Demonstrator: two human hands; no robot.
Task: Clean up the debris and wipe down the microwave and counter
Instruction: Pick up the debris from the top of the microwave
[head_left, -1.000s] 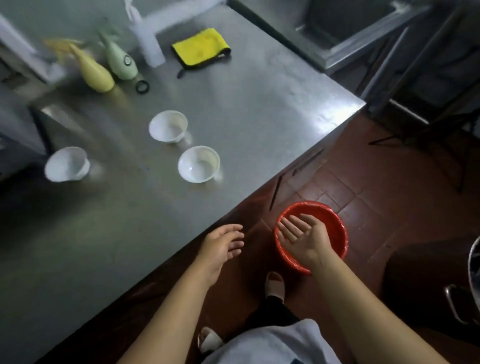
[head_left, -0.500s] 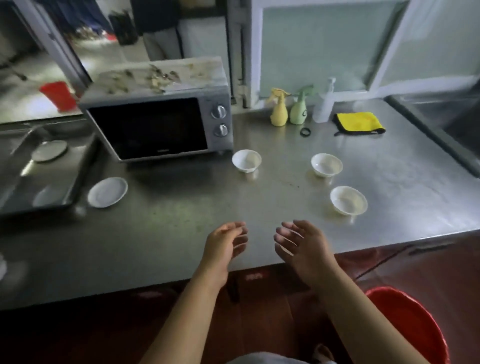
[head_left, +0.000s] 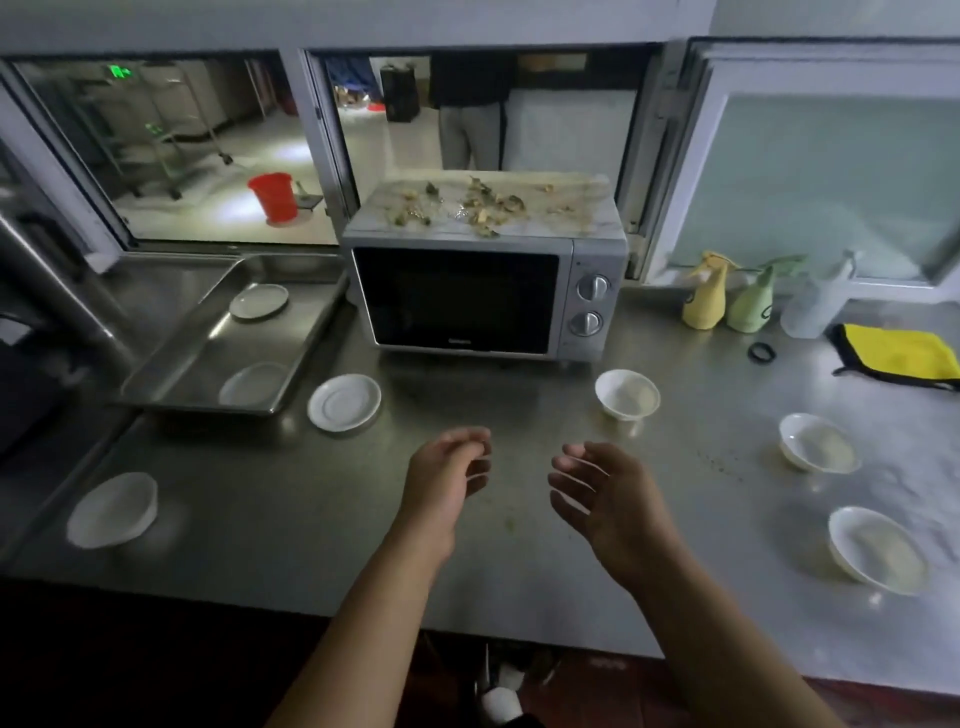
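Both hands hover empty over the steel surface (head_left: 270, 525) in front of the microwave (head_left: 483, 296), the left hand (head_left: 447, 480) with loosely curled fingers and the right hand (head_left: 605, 496) with fingers relaxed and spread. Food debris (head_left: 467, 208) lies scattered across the microwave's top. A yellow cloth (head_left: 898, 356) lies well to the microwave's right, past a yellow spray bottle (head_left: 705, 299) and a green spray bottle (head_left: 750, 304).

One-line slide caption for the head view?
Both empty hands, left hand and right hand, over counter; debris atop microwave.
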